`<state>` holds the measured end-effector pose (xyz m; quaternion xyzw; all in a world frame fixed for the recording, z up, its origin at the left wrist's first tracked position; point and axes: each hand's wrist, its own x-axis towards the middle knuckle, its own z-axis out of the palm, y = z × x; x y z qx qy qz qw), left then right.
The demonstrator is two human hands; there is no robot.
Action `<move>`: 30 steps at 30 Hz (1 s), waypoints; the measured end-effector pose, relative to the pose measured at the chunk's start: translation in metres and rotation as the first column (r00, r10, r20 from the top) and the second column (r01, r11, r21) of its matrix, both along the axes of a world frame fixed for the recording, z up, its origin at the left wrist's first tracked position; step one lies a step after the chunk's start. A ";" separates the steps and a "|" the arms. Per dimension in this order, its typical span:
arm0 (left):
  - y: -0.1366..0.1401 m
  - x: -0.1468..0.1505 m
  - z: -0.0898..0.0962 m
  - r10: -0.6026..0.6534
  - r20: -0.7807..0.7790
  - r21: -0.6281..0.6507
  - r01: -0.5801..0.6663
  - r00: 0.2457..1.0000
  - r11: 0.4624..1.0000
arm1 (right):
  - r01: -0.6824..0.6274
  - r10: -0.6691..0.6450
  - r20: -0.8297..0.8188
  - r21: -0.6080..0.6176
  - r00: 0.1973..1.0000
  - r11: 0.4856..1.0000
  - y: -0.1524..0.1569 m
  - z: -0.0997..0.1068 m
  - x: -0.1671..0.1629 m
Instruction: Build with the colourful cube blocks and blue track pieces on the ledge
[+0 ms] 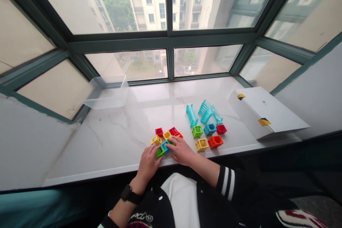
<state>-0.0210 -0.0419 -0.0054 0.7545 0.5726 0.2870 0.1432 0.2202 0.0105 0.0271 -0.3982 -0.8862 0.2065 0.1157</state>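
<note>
My left hand has its thumb and fingers closed around a green hollow cube block near the sill's front edge. Against that block sits a blue hollow cube block, gripped by the fingers of my right hand. Just beyond my hands are two yellow blocks, two red blocks and an orange block. Part of another green piece shows by my right fingers, which hide most of it. Whether the green and blue blocks are joined, I cannot tell.
To the right stand a green block, a blue block, a red block, a yellow block and an orange block. Behind them lie translucent turquoise track pieces. A clear plastic bin and a white box flank the marble sill.
</note>
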 end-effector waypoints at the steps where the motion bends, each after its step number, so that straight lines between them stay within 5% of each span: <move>1: 0.000 0.000 -0.002 -0.006 -0.002 -0.014 0.006 1.000 1.000 | 0.007 -0.007 -0.008 0.003 1.000 1.000 0.000 -0.003 0.000; 10: 0.005 -0.001 0.006 -0.021 0.134 -0.117 0.037 0.991 0.992 | 0.042 -0.042 -0.043 0.000 0.998 0.999 -0.001 -0.011 -0.001; 20: 0.014 -0.012 0.031 0.150 0.324 -0.410 -0.004 0.934 0.912 | 0.034 -0.034 -0.045 0.005 0.998 0.999 0.000 -0.010 0.000; 24: 0.014 -0.023 0.038 0.300 0.541 -0.502 0.016 0.785 0.865 | 0.019 -0.019 -0.031 0.003 0.999 1.000 -0.001 -0.008 0.000; 27: 0.015 -0.025 0.041 0.348 0.681 -0.483 0.039 0.644 0.875 | 0.023 -0.023 -0.019 -0.011 1.000 1.000 -0.003 -0.009 -0.001; 30: 0.017 -0.021 0.046 0.353 0.733 -0.455 0.034 0.581 0.890 | 0.029 -0.030 -0.040 -0.044 0.999 0.999 -0.004 -0.009 -0.004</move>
